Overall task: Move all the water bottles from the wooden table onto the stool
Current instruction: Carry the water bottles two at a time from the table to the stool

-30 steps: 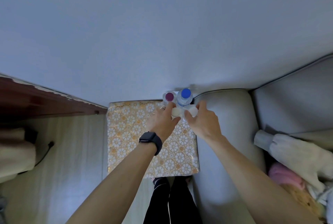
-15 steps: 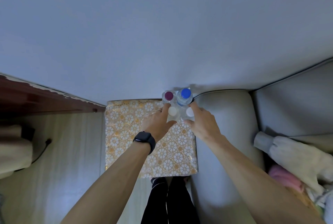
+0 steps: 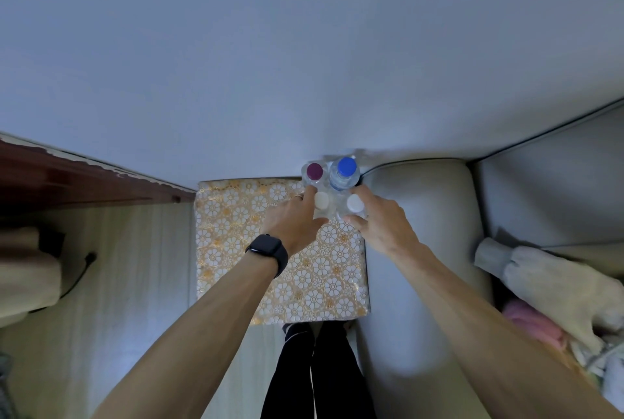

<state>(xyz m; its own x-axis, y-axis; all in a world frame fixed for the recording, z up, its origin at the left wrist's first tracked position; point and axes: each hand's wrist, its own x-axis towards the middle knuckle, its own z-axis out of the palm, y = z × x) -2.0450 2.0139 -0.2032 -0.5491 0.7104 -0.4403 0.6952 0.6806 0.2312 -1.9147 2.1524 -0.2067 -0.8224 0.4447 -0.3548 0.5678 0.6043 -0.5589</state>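
I see the left hand (image 3: 293,226) curl its fingers round one clear plastic white-capped bottle (image 3: 321,201) and the right hand (image 3: 385,226) grip a second white-capped bottle (image 3: 354,204). Both bottles stand on the gold floral-patterned square stool (image 3: 236,250), packed against the purple-capped bottle (image 3: 314,171) and the blue-capped bottle (image 3: 346,167), probably to save room.

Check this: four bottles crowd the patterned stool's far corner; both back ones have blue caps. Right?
No. In the head view, the back pair on the patterned stool is a blue-capped bottle and a purple-capped bottle; the rest holds.
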